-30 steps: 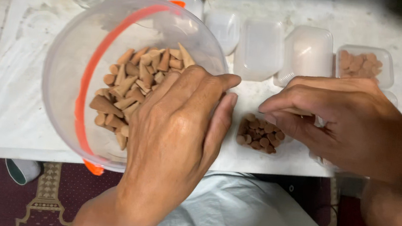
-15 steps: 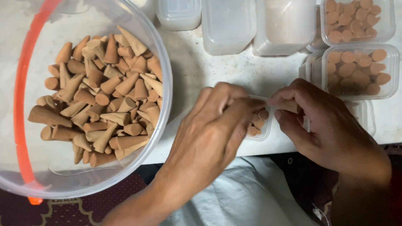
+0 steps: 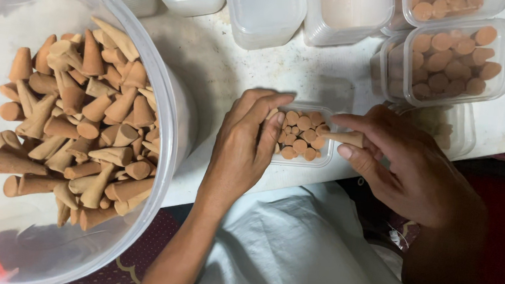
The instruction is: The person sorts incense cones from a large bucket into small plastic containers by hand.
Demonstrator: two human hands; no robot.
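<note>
We see the left hand (image 3: 246, 147) lying curled against the left side of a small clear box (image 3: 302, 134) of upright brown cones, fingers on its rim, gripping nothing. The right hand (image 3: 402, 167) pinches one cone (image 3: 341, 137) between thumb and forefinger at the box's right edge. A large clear tub (image 3: 172, 123) of loose cones stands to the left.

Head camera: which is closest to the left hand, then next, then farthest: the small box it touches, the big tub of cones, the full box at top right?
1. Small box, touching the left hand.
2. Big tub, to its left.
3. Full box, far right, up top.
</note>
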